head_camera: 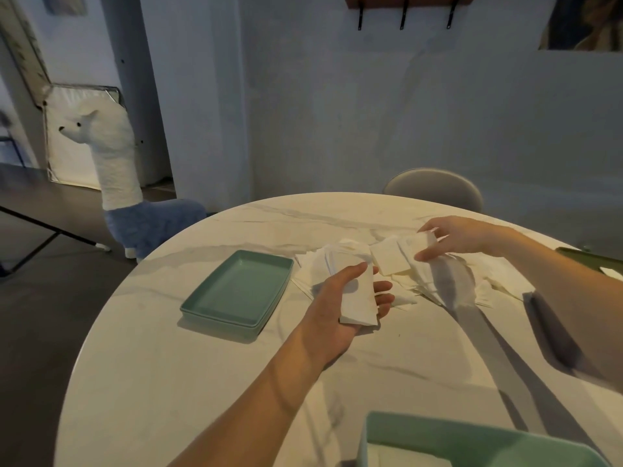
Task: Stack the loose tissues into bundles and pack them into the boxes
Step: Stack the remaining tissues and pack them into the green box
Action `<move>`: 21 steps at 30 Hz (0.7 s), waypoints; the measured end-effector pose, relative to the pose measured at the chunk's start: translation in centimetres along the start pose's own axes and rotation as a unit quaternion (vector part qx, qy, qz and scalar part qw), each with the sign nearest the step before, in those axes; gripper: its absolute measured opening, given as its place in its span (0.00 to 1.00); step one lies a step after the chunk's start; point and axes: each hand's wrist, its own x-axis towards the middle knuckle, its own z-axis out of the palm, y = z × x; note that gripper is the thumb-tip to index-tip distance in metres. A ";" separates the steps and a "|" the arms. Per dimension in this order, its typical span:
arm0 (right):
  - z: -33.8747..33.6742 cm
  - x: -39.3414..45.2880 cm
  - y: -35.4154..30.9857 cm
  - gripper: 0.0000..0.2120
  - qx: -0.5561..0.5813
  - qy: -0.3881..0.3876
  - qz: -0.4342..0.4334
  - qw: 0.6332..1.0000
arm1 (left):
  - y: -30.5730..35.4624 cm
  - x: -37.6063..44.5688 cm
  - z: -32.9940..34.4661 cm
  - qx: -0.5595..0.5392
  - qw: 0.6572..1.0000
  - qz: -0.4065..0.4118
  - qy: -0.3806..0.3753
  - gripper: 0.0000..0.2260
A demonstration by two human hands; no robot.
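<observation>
Above the surface (209,382), left hand (340,308) is gripping a bundle (359,298); right hand (455,235), at one o'clock, is pinching a tissue (421,243).

No readable writing anywhere.

Standing here, I can make out no word, label, brand, number or sign: the teal trays (236,291), the teal box (472,439) at the near edge, the white tissues (387,261) and the marble table (202,382) all show plain surfaces, and the picture (583,21) on the wall is too blurred to show any lettering.
</observation>
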 end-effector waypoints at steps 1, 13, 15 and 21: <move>0.0 0.0 0.2 0.31 0.012 0.009 -0.004 1.000 | 0.0 0.0 0.0 0.003 1.000 0.002 0.001 0.14; -1.2 -3.8 -0.6 0.14 0.047 0.128 -0.051 0.989 | 0.0 0.0 0.1 0.001 1.000 0.001 0.001 0.14; -1.7 -5.1 -1.3 0.12 0.028 0.175 -0.077 0.981 | 0.1 0.0 0.1 0.003 1.000 0.000 0.003 0.14; -4.0 -10.7 -5.2 0.12 0.212 0.052 -0.205 0.954 | 0.0 0.0 0.3 -0.013 1.000 0.005 -0.001 0.18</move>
